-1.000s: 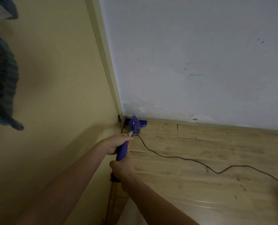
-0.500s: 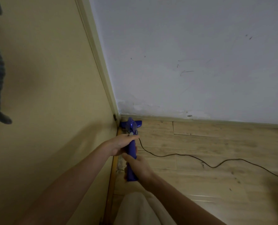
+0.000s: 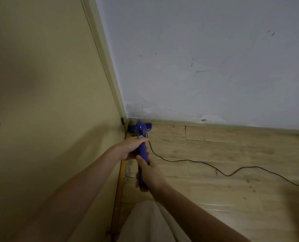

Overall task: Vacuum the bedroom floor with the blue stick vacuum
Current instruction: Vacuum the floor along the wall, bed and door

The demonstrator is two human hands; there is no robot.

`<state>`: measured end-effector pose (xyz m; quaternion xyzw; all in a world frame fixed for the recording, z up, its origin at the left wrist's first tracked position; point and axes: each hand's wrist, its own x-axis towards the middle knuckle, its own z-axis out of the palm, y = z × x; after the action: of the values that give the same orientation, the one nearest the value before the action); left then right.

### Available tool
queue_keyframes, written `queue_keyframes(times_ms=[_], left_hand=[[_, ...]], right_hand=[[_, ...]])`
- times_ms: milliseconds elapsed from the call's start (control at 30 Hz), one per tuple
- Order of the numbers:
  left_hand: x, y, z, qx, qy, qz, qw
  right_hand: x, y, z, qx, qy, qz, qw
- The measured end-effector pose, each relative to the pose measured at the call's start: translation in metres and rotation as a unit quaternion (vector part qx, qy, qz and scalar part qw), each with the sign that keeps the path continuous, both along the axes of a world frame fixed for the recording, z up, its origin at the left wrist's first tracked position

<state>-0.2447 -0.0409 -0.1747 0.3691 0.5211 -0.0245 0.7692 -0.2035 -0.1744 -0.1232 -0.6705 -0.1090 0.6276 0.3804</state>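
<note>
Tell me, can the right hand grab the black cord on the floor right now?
Probably not as things stand. The right hand grips the vacuum handle, and so does the left hand. The cord runs off across the floor to the right, with nothing lying over it, so a freed hand could likely reach it.

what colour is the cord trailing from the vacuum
Black, seen in the head view: the cord runs across the wooden floor.

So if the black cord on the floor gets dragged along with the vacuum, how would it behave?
Probably floppy: the black cord lies in loose curves across the wooden floor. It looks thin, so likely light, trailing easily behind the blue stick vacuum. It may slide freely on the smooth boards, though it could snag underfoot.
</note>
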Motion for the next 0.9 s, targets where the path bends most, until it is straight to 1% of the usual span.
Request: queue_keyframes(times_ms=[133,267,400,500,633,733,900], left_hand=[[0.001,0.016,0.005,0.010,0.014,0.032,0.999],[0.004,0.001,0.004,0.033,0.016,-0.015,0.999],[-0.001,-0.011,0.002,0.031,0.018,-0.056,0.998],[-0.008,-0.001,0.004,0.029,0.034,-0.054,0.998],[-0.009,0.010,0.010,0.066,0.066,-0.073,0.993],[-0.007,0.019,0.008,0.085,0.065,-0.069,0.992],[-0.003,0.026,0.013,0.079,0.058,-0.067,0.993]], right_hand=[[-0.006,0.023,0.006,0.022,0.023,-0.021,0.999],[-0.014,0.005,0.009,-0.002,0.050,-0.062,0.997],[-0.021,-0.012,0.007,-0.004,0.063,-0.087,0.994],[-0.028,-0.002,0.008,0.010,0.066,-0.073,0.995],[-0.036,0.015,0.006,0.018,0.049,-0.081,0.995],[-0.033,0.025,0.000,0.026,0.047,-0.084,0.995],[-0.027,0.033,0.002,0.029,0.049,-0.075,0.996]])
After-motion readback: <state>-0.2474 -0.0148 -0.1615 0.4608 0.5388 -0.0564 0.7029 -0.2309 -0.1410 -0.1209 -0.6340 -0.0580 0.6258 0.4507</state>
